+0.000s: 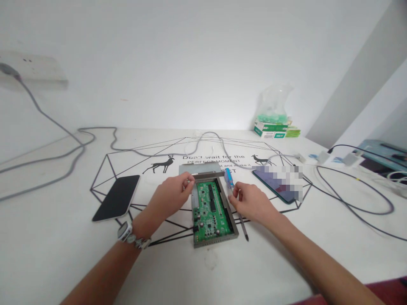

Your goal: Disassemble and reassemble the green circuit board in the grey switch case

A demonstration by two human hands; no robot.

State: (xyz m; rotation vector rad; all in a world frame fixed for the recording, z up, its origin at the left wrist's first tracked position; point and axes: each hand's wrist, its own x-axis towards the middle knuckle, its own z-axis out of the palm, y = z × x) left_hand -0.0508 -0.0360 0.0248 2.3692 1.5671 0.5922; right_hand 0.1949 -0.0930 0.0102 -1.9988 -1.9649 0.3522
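A green circuit board (208, 207) sits inside a shallow grey metal casing (216, 242) on the table. My left hand (173, 195) is at the casing's far left corner, its fingers curled together; what they hold, if anything, is hidden. To the right of the casing, my right hand (251, 202) has thumb and fingers closed around the middle of a screwdriver (228, 177). Its clear blue handle points away from me, and its dark tip points back towards me. A flat grey panel (187, 169) lies just behind the casing, partly covered by my left hand.
A dark-screened phone (117, 198) lies left, another phone (280, 184) right. A grey cable (127, 150) winds along the back. Boxes (270, 129) with a plastic bag (275, 101) stand at the back right. Chargers (327, 157) and a black cable (337, 199) lie far right.
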